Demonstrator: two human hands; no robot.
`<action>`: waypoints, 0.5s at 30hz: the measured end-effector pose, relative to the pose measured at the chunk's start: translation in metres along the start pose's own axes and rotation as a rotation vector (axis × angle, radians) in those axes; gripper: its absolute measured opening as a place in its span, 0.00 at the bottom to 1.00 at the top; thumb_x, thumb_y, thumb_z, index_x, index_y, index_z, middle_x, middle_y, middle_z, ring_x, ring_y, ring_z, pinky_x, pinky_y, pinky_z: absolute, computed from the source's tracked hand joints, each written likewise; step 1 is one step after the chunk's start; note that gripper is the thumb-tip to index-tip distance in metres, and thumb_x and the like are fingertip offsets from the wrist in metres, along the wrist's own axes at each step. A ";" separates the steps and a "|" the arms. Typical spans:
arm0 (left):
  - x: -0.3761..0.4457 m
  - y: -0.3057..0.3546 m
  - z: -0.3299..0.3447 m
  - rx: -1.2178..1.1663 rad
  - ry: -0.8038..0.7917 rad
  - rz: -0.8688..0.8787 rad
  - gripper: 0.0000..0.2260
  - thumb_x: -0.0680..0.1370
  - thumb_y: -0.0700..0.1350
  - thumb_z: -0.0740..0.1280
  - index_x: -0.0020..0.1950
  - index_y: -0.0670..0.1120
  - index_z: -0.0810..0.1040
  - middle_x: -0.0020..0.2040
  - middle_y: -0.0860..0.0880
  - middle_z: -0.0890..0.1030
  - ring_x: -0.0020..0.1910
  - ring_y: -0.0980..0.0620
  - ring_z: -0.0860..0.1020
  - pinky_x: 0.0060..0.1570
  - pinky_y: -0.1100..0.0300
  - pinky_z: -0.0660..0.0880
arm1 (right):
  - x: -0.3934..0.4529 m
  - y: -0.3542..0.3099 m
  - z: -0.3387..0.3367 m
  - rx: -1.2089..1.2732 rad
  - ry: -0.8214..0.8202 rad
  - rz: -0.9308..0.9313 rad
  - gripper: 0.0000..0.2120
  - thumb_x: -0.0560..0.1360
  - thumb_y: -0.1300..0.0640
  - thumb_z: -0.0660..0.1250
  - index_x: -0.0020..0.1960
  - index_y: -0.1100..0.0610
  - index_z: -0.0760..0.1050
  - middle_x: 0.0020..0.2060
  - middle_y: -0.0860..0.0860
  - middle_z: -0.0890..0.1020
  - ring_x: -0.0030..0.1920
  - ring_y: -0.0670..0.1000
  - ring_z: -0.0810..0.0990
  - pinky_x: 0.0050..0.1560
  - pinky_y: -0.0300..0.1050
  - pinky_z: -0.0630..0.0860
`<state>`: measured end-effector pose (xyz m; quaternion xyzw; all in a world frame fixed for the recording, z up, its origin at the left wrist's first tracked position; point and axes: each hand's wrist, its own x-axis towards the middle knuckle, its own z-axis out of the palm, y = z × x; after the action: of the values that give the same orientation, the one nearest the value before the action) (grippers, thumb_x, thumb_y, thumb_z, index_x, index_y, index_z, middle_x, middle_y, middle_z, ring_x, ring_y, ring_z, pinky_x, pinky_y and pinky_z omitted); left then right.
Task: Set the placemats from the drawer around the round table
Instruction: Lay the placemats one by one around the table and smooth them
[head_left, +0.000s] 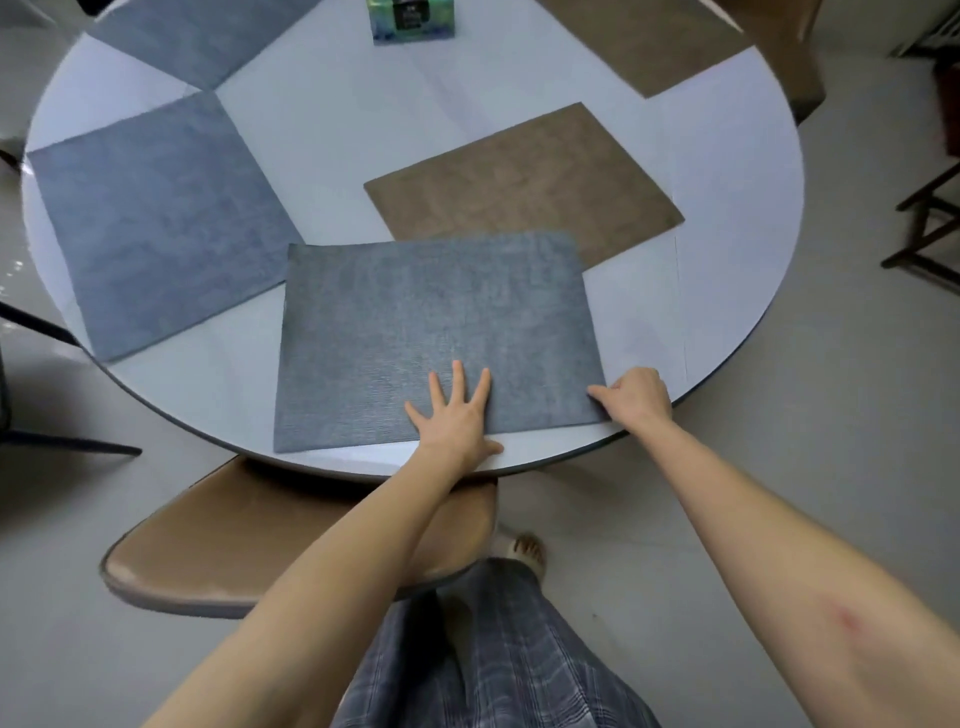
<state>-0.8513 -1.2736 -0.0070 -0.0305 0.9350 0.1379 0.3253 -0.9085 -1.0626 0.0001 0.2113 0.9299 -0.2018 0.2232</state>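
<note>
Left hand (457, 415) flat, fingers spread, on grey placemat (415, 322) at tabletop (727, 182) six o'clock, right hand (636, 397) pinching its corner.

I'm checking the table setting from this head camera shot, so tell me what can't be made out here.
- Far blue placemat and far brown placemat: the top edge of the head view cuts both off.
- Small box: top cut off, print too blurred to read.
- Near brown placemat: its near corner is hidden under the front blue placemat.
- Right hand: curled at the mat's corner; its grip is unclear.
- Drawer: not in view.
</note>
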 end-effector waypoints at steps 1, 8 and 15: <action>0.001 0.003 0.003 0.007 0.001 -0.014 0.44 0.75 0.59 0.67 0.79 0.56 0.39 0.78 0.47 0.34 0.76 0.37 0.35 0.68 0.27 0.45 | 0.005 0.001 -0.002 0.031 -0.010 0.004 0.18 0.69 0.45 0.71 0.36 0.60 0.73 0.44 0.62 0.76 0.48 0.60 0.78 0.47 0.49 0.74; 0.001 0.015 0.001 -0.021 0.013 -0.059 0.43 0.75 0.57 0.70 0.79 0.56 0.43 0.79 0.47 0.35 0.76 0.36 0.36 0.68 0.27 0.46 | 0.023 0.008 -0.011 0.094 -0.040 0.058 0.15 0.68 0.54 0.74 0.48 0.64 0.78 0.50 0.58 0.82 0.53 0.60 0.79 0.56 0.49 0.71; -0.003 0.019 0.001 -0.051 0.036 -0.070 0.41 0.75 0.54 0.71 0.79 0.55 0.47 0.79 0.46 0.39 0.77 0.35 0.38 0.67 0.26 0.48 | 0.025 0.019 -0.003 0.062 -0.019 0.008 0.12 0.67 0.54 0.74 0.45 0.61 0.82 0.46 0.57 0.85 0.50 0.58 0.81 0.55 0.46 0.71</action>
<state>-0.8514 -1.2551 -0.0015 -0.0739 0.9353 0.1494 0.3122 -0.9209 -1.0380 -0.0158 0.2200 0.9202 -0.2317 0.2262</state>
